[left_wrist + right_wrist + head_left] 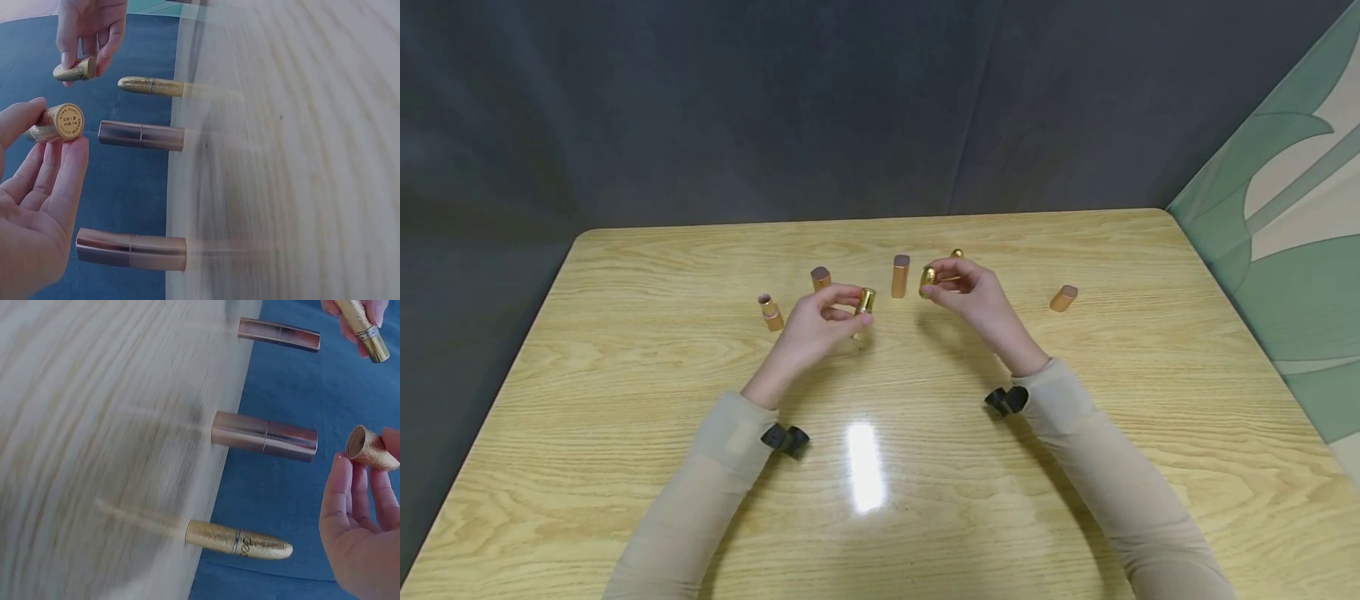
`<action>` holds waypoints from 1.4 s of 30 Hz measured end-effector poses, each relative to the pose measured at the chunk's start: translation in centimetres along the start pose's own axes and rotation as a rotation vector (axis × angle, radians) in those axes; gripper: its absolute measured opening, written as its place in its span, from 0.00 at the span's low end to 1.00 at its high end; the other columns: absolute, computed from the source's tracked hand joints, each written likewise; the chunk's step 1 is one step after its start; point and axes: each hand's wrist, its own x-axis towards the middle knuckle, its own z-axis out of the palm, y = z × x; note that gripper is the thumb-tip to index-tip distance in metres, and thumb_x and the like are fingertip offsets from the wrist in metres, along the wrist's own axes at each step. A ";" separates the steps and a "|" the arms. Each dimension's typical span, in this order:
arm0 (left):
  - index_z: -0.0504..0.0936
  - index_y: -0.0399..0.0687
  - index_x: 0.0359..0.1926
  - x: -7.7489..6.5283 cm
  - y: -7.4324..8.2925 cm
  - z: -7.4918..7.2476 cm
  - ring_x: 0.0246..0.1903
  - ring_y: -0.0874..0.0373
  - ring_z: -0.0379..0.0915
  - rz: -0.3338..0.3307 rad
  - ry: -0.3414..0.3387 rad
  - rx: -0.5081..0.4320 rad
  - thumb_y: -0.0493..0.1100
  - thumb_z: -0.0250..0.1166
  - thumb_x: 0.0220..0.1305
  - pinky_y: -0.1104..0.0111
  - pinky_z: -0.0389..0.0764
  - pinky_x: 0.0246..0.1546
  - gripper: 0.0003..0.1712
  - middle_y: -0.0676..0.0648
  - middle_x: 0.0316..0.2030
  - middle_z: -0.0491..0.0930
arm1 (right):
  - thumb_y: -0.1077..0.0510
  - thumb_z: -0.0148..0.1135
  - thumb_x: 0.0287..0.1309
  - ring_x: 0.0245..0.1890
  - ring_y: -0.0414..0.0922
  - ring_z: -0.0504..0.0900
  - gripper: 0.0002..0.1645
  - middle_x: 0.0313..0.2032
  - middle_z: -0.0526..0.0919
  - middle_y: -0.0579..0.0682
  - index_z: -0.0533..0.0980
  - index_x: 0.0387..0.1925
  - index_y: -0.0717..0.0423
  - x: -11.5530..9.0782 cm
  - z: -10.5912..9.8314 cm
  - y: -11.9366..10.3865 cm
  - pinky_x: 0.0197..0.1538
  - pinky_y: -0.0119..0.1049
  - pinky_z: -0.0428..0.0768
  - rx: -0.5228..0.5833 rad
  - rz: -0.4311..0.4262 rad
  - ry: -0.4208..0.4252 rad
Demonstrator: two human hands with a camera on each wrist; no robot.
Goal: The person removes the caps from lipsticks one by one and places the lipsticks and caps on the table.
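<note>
Above the surface (925, 517), my left hand (820, 322) pinches a gold tube (867, 302) and my right hand (972, 302) a hollow gold cap (927, 282), each by its sides, probably so that the ends are free, while one copper tube (900, 277) stands upright, farther, between them.

Gold tube (868, 300) was uncapped and tilted, pinched in left hand (820, 321); shiny collar (377, 348) faced up, round printed base (70, 121) down. Textured gold cap (928, 279) was pinched in right hand (966, 293), apart from tube, rounded tip up, hollow mouth facing down.
</note>
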 end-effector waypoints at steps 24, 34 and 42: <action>0.71 0.50 0.63 -0.7 0.8 -3.2 0.51 0.49 0.75 0.071 0.103 -0.032 0.44 0.65 0.63 0.69 0.79 0.45 0.28 0.44 0.55 0.75 | 0.61 0.62 0.61 0.34 0.27 0.80 0.23 0.41 0.76 0.42 0.72 0.56 0.64 0.0 -2.8 0.1 0.40 0.19 0.78 -0.082 -0.098 0.094; 0.68 0.46 0.65 -1.0 0.9 -4.4 0.50 0.48 0.76 0.102 0.151 -0.074 0.40 0.64 0.63 0.77 0.79 0.39 0.30 0.40 0.56 0.75 | 0.62 0.62 0.60 0.33 0.24 0.79 0.23 0.41 0.76 0.41 0.72 0.56 0.64 0.2 -4.0 0.5 0.39 0.17 0.77 -0.119 -0.075 0.134; 0.67 0.48 0.66 -1.5 0.8 -5.7 0.46 0.61 0.75 0.096 0.214 -0.082 0.41 0.64 0.63 0.79 0.77 0.32 0.30 0.46 0.54 0.74 | 0.64 0.62 0.60 0.32 0.22 0.78 0.22 0.37 0.75 0.33 0.72 0.55 0.65 0.4 -4.8 1.1 0.39 0.16 0.77 -0.141 -0.076 0.172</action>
